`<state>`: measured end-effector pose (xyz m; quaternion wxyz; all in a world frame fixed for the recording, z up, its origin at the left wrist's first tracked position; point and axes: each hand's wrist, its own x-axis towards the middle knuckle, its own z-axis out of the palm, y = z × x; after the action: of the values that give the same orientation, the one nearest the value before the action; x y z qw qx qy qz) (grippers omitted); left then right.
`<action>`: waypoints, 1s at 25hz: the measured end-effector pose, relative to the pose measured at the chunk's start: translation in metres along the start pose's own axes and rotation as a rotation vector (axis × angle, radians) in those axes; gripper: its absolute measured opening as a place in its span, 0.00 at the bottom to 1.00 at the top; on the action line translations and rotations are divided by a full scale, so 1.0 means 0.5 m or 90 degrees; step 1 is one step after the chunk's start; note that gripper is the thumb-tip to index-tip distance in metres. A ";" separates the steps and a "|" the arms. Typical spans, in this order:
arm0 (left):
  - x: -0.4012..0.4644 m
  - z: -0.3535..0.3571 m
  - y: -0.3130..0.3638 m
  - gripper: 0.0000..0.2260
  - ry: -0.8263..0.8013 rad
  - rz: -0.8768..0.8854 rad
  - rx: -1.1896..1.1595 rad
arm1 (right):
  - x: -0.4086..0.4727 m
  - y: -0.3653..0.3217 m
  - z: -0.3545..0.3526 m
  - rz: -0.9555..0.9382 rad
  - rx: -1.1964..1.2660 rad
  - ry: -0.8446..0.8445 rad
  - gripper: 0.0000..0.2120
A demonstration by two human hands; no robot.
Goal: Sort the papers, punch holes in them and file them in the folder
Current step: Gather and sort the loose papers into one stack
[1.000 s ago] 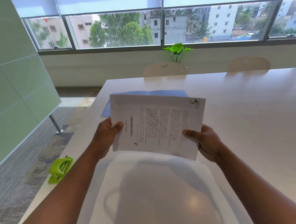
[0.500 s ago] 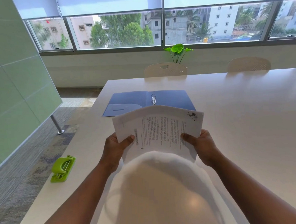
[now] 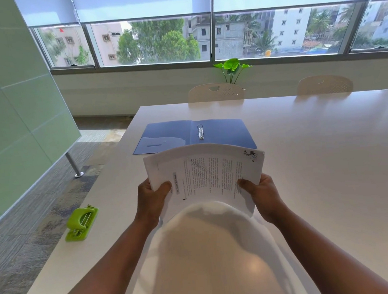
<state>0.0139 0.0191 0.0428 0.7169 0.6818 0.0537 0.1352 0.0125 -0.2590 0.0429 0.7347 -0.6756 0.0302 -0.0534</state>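
Observation:
A stack of printed papers point(image 3: 204, 172) is held upright over the white table point(image 3: 312, 154), its top edge bowing away from me. My left hand point(image 3: 150, 198) grips the stack's left edge with the thumb on the front. My right hand point(image 3: 262, 195) grips the right edge the same way. Beyond the papers a blue ring folder point(image 3: 221, 132) lies open and flat, its metal rings point(image 3: 200, 131) in the middle. A green hole punch point(image 3: 81, 222) sits near the table's left edge, left of my left forearm.
Two white chairs point(image 3: 217, 92) point(image 3: 324, 85) stand at the table's far side, with a green plant point(image 3: 231, 69) behind them under the windows. A green glass partition point(image 3: 18, 111) on a metal foot stands on the left over carpeted floor.
Both hands have lowered the papers toward me, uncovering the open blue folder behind them. The stack's top now curls back more.

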 end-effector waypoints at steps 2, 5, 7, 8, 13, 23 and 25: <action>-0.001 -0.003 -0.003 0.08 0.015 0.011 0.017 | -0.001 0.004 -0.003 0.003 0.007 0.009 0.15; 0.001 0.000 -0.004 0.10 0.061 0.033 0.057 | 0.002 0.010 -0.004 0.007 0.002 0.002 0.17; 0.004 0.005 -0.001 0.12 0.069 0.032 0.082 | 0.005 0.008 -0.003 0.003 0.001 -0.008 0.19; 0.005 0.007 -0.001 0.13 0.063 0.028 0.094 | 0.004 0.006 -0.001 0.001 0.001 -0.012 0.20; 0.012 0.003 0.001 0.16 0.050 0.021 0.074 | 0.004 -0.004 -0.002 -0.016 -0.008 -0.027 0.19; 0.005 -0.011 -0.004 0.15 0.034 0.015 0.038 | -0.002 0.010 -0.001 -0.009 -0.016 -0.049 0.10; 0.007 -0.013 -0.006 0.16 0.028 0.014 0.025 | -0.005 0.017 -0.001 -0.002 -0.006 -0.054 0.12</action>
<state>0.0159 0.0262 0.0400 0.7007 0.6930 0.0647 0.1568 0.0105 -0.2584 0.0346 0.7321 -0.6807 -0.0014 -0.0256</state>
